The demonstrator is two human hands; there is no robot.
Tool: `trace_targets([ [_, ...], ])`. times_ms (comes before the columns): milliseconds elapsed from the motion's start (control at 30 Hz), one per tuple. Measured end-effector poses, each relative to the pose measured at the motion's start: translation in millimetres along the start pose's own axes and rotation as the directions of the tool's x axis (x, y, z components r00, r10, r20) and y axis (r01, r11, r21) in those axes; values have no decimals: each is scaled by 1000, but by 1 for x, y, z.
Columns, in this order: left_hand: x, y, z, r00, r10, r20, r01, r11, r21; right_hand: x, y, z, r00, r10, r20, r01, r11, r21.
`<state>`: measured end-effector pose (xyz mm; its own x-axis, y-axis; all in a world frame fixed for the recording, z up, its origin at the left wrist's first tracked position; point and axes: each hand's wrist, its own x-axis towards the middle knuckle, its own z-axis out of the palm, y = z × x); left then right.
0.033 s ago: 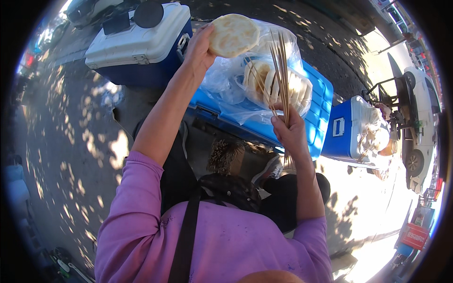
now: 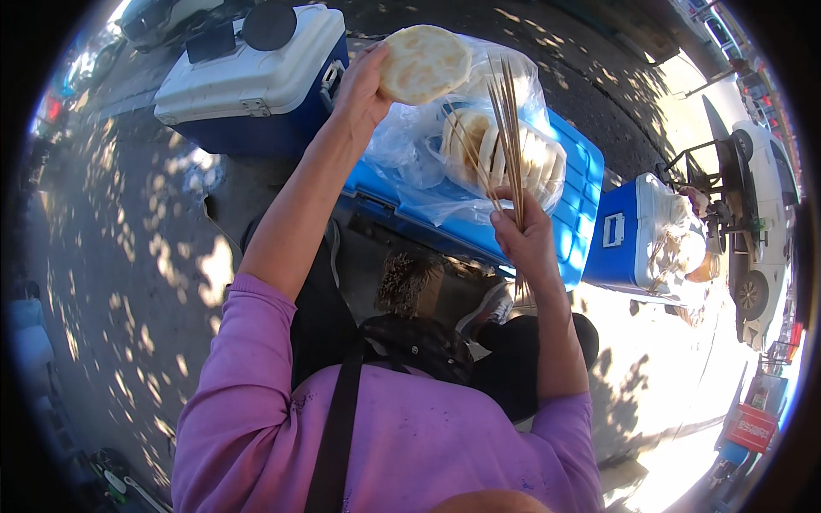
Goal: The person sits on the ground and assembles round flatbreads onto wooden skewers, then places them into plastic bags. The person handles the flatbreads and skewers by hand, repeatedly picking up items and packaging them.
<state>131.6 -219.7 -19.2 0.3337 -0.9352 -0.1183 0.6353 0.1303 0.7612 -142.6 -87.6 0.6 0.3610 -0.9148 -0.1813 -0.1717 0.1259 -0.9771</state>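
"Item one?"

"Left hand (image 2: 363, 90): gripping one bread (image 2: 425, 64) by its left edge, holding it raised near the bag (image 2: 410, 162) that is lying on the blue box (image 2: 578, 184). Touching the bag? I cannot tell."

"Item two?"

"Right hand (image 2: 523, 229): gripping a bundle of sticks (image 2: 510, 111), most pointing up, a few splaying left in front of the bagged breads (image 2: 487, 158)."

"Handling note?"

"Best, I'm thinking: supporting the bread by its rim without pinching, gathering the strays, aiming tips clear of the left fingers."
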Motion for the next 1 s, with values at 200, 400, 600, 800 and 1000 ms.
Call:
trace_targets([
  [200, -8, 0, 5, 998, 12, 56, -16, 998, 67, 2, 0, 1, 1000, 0, -4, 0, 1000, -18],
  [400, -26, -6, 18, 994, 21, 105, -39, 985, 168, 5, 7, 2, 998, -23, -66, 22, 1000, -16],
  [600, -48, -9, 29, 983, -55, 175, 7, 966, 259, 10, 10, 4, 994, -45, -98, 39, 997, -69],
  [800, -64, -21, 37, 973, -121, 196, 71, 967, 244, 19, 18, 14, 979, -129, -155, 128, 992, -22],
  [1000, -73, -30, 38, 957, -177, 230, 114, 959, 261, 29, 19, 16, 973, -154, -173, 146, 988, -58],
])
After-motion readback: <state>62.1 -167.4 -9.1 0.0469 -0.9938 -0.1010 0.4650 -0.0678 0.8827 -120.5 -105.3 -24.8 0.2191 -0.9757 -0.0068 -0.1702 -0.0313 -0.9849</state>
